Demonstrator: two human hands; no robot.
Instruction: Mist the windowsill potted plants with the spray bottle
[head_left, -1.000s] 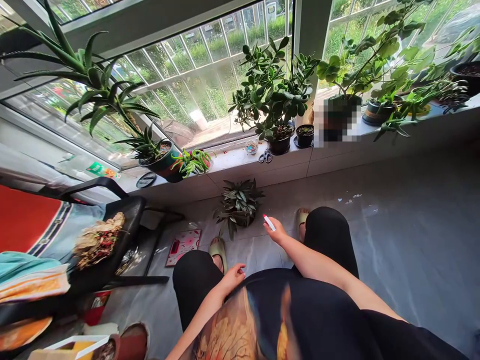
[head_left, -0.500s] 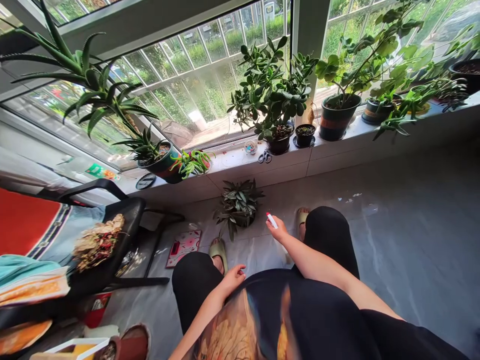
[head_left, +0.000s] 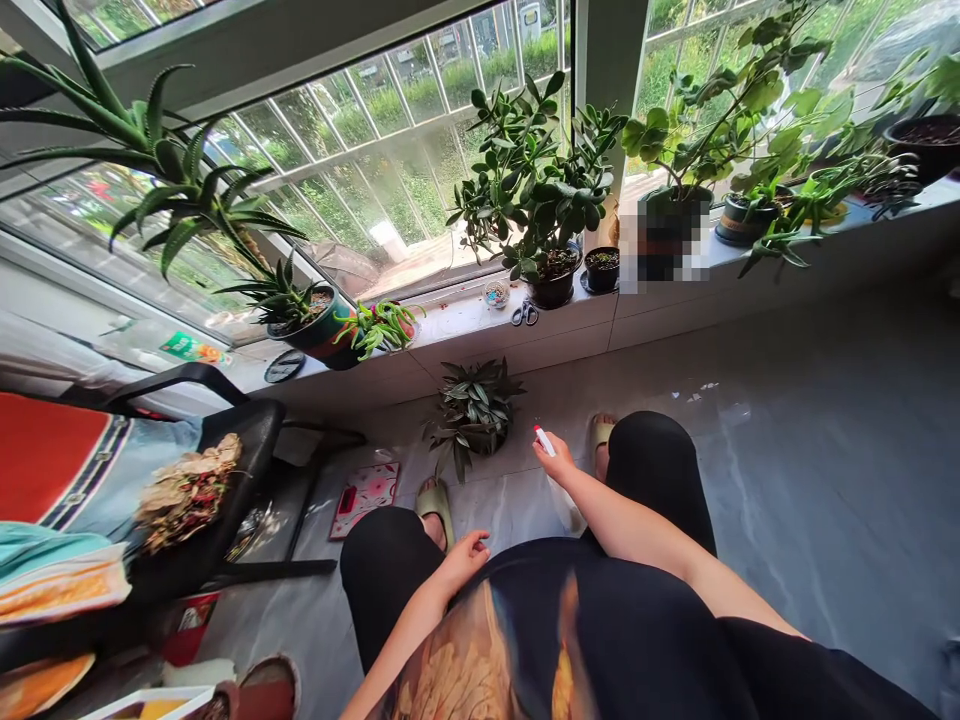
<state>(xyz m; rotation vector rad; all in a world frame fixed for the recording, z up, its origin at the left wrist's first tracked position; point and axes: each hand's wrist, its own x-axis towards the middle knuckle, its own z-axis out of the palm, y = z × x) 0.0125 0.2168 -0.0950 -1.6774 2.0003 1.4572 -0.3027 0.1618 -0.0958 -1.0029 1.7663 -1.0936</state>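
Note:
My right hand is closed around a slim white pen-like stick with a red end. The red end points up and away from me, above the floor between my knees. My left hand rests by my left thigh at the edge of my shirt. Its fingers are loosely bent and apart, with nothing seen in them. Beyond both hands a dark-leaved potted plant stands on the floor against the wall below the sill.
Several potted plants line the windowsill, with scissors and a small clear container among them. A pink scale lies on the floor. At left, a black chair bears dried leaves and cloths. Pixelation covers one pot.
The view has turned slightly, so the sill, plants and chair sit a little farther left. Both hands keep nearly the same pose, and the white stick stays in my right hand.

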